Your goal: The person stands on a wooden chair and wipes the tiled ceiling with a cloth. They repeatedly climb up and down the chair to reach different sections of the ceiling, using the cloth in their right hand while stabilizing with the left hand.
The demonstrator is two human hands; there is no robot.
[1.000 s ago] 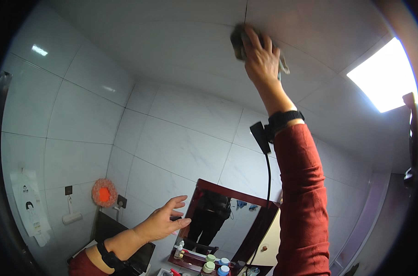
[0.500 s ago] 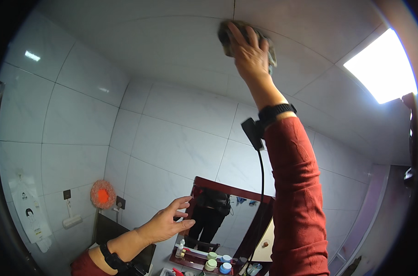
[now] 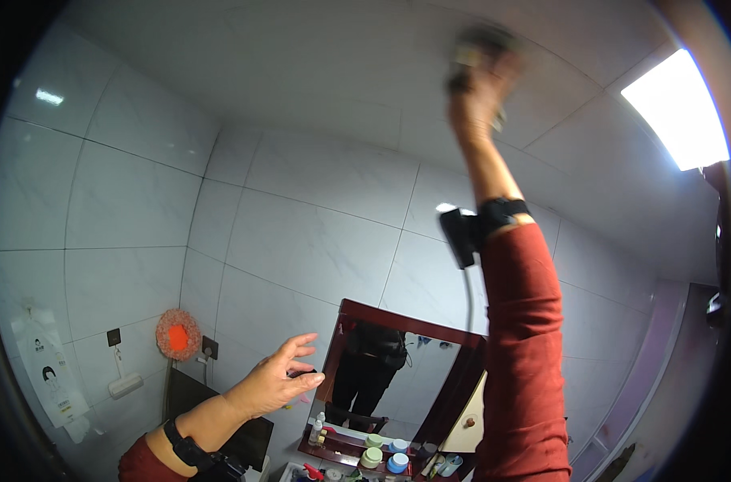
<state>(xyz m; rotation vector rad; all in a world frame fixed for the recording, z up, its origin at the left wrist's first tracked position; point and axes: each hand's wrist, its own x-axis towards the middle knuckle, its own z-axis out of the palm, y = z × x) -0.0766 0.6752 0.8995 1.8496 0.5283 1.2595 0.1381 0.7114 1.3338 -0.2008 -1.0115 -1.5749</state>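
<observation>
My right hand (image 3: 476,100) reaches up to the pale panelled ceiling (image 3: 317,72) and presses a dark, crumpled cloth (image 3: 487,38) against it. Motion smears both the fingers and the cloth, so their outlines are unclear. Lower down, my left hand (image 3: 267,382) hangs in the air with its fingers spread and nothing in it. It is nearest to the left side of a red-framed mirror (image 3: 401,371), apparently without touching it.
A bright square lamp (image 3: 677,111) is set in the ceiling at the right. Jars and bottles, including a blue jar (image 3: 397,463), stand on the shelf under the mirror. A fluffy pink ring (image 3: 166,321) and a plastic bag (image 3: 50,373) hang on the tiled wall (image 3: 301,233). A cable drops from my right wrist strap.
My right hand has slid to the right along the ceiling with the cloth, nearer the lamp. The left hand has barely shifted and stays spread.
</observation>
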